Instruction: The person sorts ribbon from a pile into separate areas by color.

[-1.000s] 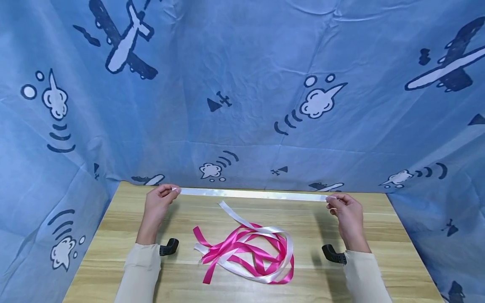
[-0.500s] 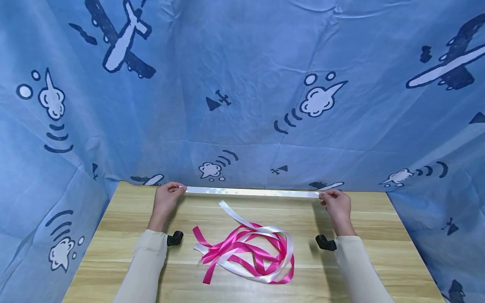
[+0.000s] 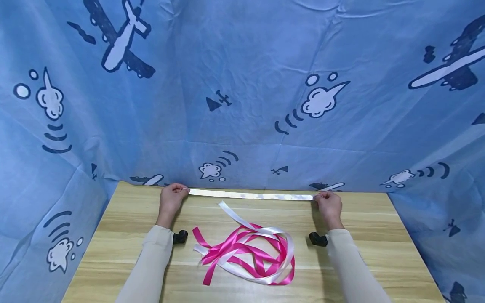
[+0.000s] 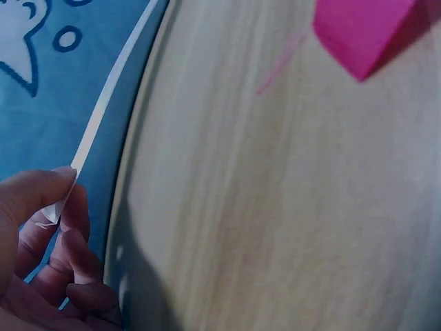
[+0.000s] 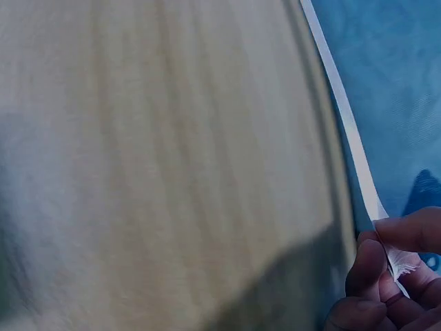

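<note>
A white satin ribbon (image 3: 250, 195) stretches across the far edge of the table, sagging very slightly. My left hand (image 3: 171, 204) pinches one end between thumb and index finger; a frayed tip pokes out past the fingers in the left wrist view. At the other end, my right hand (image 3: 329, 209) holds the ribbon the same way, and loose threads (image 5: 406, 265) show beside the thumb in the right wrist view. Nearer me, a loose tangle of pink ribbons (image 3: 227, 250) and white ribbons (image 3: 289, 248) lies on the table between my forearms.
The wooden table (image 3: 379, 252) ends at the back against a blue curtain (image 3: 246, 84) printed with planes and clouds, which also hangs at both sides. Black wrist-worn pieces (image 3: 180, 237) jut inward from both sleeves.
Both hands have come closer together, the left moving right and the right moving left, with the white ribbon between them. The ribbon has gone from nearly straight to slightly slack. The tangle has stayed put.
</note>
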The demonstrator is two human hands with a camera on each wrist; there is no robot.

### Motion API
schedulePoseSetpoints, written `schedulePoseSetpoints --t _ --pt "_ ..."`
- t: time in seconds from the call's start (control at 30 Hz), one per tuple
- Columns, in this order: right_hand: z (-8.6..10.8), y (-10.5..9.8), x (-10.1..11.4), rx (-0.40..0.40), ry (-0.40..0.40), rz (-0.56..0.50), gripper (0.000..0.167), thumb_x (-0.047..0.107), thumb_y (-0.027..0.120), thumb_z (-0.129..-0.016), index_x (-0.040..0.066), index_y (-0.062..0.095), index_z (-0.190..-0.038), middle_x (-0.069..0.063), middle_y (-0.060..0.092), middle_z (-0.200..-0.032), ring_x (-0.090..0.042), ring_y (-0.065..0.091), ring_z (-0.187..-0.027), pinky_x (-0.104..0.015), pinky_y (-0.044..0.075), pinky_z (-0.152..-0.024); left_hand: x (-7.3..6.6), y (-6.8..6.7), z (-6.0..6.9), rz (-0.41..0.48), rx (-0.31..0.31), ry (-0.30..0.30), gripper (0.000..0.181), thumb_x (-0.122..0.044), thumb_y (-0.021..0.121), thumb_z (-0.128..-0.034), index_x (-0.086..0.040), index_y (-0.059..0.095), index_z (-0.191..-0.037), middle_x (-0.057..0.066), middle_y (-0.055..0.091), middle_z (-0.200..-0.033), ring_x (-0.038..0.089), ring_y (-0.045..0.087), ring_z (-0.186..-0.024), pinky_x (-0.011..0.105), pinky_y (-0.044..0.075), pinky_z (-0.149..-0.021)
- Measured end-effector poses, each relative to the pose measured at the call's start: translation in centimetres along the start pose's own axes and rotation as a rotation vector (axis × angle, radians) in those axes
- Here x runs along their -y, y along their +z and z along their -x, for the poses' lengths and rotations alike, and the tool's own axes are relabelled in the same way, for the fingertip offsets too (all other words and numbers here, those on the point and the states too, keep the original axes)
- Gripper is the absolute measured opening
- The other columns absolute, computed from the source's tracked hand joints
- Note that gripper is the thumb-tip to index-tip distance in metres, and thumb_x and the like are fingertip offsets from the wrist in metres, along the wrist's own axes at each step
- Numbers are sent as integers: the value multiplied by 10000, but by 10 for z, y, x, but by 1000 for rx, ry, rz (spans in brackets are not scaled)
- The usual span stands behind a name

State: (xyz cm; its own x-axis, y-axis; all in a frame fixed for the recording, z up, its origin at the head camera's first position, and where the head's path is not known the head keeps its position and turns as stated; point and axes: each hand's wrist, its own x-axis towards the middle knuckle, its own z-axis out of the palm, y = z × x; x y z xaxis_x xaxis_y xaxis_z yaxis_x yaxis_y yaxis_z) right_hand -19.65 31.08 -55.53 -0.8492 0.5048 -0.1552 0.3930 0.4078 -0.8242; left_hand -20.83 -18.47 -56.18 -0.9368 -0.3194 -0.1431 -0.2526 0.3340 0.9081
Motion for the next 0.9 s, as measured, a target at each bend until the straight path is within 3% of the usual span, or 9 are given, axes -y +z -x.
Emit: schedulePoseSetpoints --t 0.23,0.47,0.9 --pt "-1 7 -2 -29 19 1 87 25 661 -950 -60 655 -933 -15 611 -752 -52 542 -586 -200 454 -550 0 5 0 -30 -30 10 138 -65 785 -901 57 730 -935 -27 638 -701 36 519 -637 183 418 -621" --pt "-5 9 -1 -42 -20 100 102 39 679 -933 -52 664 -889 -28 614 -700 -92 512 -590 -237 431 -562 0 9 -5 -77 -20 24 121 -69 779 -909 38 727 -932 5 647 -730 67 519 -652 202 421 -631" --pt "-9 13 -1 -59 10 236 151 142 673 -950 -4 674 -911 -68 635 -760 -274 585 -758 -327 400 -627 2 7 -9 -223 -6 9 134 -160 773 -923 -31 740 -906 12 653 -746 141 560 -701 296 404 -678"
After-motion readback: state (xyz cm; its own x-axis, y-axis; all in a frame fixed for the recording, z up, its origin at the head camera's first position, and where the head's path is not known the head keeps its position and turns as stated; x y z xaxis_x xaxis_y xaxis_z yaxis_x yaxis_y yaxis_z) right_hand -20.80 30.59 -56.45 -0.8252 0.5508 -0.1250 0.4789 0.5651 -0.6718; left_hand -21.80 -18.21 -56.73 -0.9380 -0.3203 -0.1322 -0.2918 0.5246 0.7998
